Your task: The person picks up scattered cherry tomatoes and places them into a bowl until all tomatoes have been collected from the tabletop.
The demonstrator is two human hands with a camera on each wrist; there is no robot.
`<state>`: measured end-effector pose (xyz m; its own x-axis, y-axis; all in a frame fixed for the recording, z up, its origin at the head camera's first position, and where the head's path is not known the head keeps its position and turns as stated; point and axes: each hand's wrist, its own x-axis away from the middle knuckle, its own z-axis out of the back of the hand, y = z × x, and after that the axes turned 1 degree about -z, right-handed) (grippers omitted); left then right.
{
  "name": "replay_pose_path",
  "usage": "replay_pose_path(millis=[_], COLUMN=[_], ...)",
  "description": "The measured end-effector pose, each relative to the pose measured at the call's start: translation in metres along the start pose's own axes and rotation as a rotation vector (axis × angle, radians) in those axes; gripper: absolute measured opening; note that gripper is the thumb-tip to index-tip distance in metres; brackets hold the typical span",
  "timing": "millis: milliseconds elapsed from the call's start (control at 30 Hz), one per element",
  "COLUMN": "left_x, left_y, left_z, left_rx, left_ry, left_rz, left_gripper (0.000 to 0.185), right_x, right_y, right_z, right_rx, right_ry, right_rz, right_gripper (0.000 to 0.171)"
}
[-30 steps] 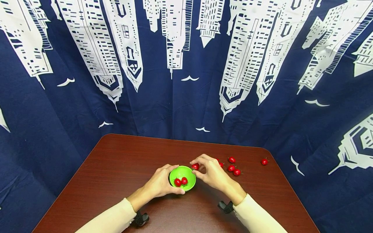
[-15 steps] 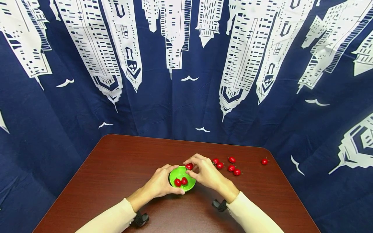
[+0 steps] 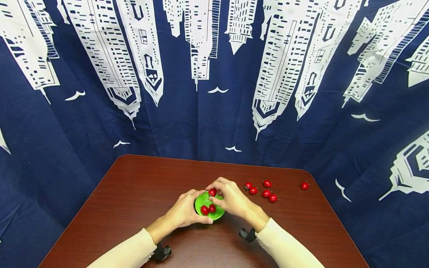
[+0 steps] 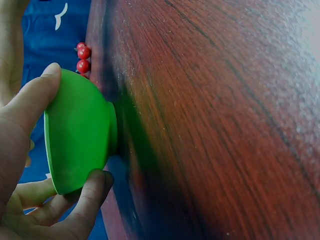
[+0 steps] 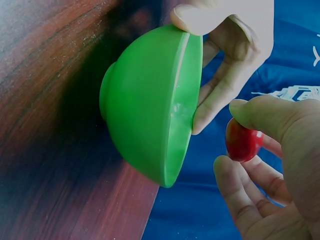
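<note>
The right hand [image 3: 231,199] pinches a small red tomato [image 3: 212,192] between thumb and fingertips, just above the far rim of the green bowl [image 3: 201,199]. The left hand [image 3: 184,210] grips the bowl by its rim, thumb on the near edge and fingers curled round the far side, steadying it on the counter [image 3: 134,186].

The tomato looks light, smooth and likely slippery, with a skin that would probably bruise or split under a hard squeeze; a gentle pinch across its middle suits it best. The bowl looks like light, stiff plastic that could slide on the polished wood, so a hold at the rim makes sense.

Two tomatoes [image 3: 207,209] lie inside the bowl, and the right hand covers part of its inside. Five loose tomatoes [image 3: 266,192] lie on the counter to the right. In the right wrist view the bowl's inside is hidden.
</note>
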<state>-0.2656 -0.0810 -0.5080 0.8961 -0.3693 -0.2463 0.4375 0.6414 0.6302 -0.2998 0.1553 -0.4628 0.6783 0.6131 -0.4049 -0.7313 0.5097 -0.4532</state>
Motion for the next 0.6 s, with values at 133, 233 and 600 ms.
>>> replay_pose_path(millis=[133, 233, 600], left_x=[-0.0004, -0.0004, -0.0004], left_y=[-0.0001, -0.0004, -0.0009], left_z=[-0.0003, -0.0006, -0.0009], left_rx=[0.003, 0.001, -0.010], left_ry=[-0.002, -0.002, 0.001], left_rz=[0.000, 0.001, -0.008], left_gripper=[0.106, 0.106, 0.101], right_x=[-0.0003, -0.0005, -0.0004], right_y=[-0.0016, -0.0023, -0.0059], right_z=[-0.0020, -0.0035, -0.0050], right_rx=[-0.007, 0.002, 0.104], right_ry=[-0.010, -0.014, 0.005], right_rz=[0.000, 0.002, 0.016], right_gripper=[0.029, 0.028, 0.034])
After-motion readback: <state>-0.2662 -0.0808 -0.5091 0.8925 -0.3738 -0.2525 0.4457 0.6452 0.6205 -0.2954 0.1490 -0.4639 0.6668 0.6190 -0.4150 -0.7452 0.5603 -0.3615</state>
